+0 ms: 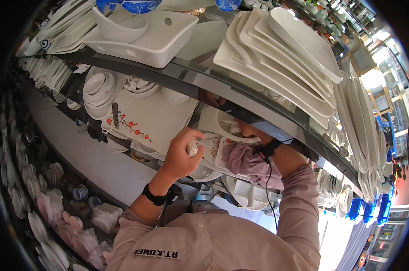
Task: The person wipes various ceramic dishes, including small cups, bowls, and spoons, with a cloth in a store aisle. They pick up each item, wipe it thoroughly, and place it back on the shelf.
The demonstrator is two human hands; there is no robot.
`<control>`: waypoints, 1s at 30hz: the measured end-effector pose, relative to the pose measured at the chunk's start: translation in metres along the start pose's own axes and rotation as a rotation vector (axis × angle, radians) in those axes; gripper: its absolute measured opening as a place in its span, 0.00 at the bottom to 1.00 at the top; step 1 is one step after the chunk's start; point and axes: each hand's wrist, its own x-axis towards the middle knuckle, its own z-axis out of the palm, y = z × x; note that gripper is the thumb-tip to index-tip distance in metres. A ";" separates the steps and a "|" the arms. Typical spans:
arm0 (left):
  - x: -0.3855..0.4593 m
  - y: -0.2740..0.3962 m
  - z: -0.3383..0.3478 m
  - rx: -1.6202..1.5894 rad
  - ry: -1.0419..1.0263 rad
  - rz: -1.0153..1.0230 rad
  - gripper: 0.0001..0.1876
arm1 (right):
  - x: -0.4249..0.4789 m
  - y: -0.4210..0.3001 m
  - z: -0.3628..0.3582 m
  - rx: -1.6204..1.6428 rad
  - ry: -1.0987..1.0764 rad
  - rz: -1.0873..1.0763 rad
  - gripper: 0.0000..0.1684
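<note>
My left hand (183, 154) is closed around a small white ceramic piece (192, 147), mostly hidden by the fingers, in front of a lower shelf. Beneath the upper shelf's edge, my right hand (248, 128) reaches in beside a white dish (211, 118) that holds small white pieces (234, 127). The shelf edge and glass partly cover that hand, so its grip is unclear. Under my right wrist, a mauve cloth (241, 157) lies bunched against white dishes with red blossoms (214, 149). Left of my hands is a rectangular white plate (160, 118) with a red blossom branch.
Overhead, the dark edge (191, 76) of the upper shelf crosses the view. Stacked square plates (275, 64) and a white handled tray (150, 47) stand near that edge. Round bowls (97, 89) sit on the lower shelf. A black cable (268, 183) hangs from my right wristband.
</note>
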 end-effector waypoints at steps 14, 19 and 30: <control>-0.006 0.006 -0.008 0.022 0.004 -0.043 0.13 | 0.005 -0.001 0.002 -0.020 0.023 -0.012 0.26; -0.009 0.004 -0.010 0.043 0.007 -0.051 0.13 | 0.006 -0.003 0.005 -0.021 0.042 -0.007 0.26; -0.017 0.000 -0.016 0.048 0.032 -0.091 0.13 | -0.001 0.000 0.005 -0.030 0.065 -0.002 0.26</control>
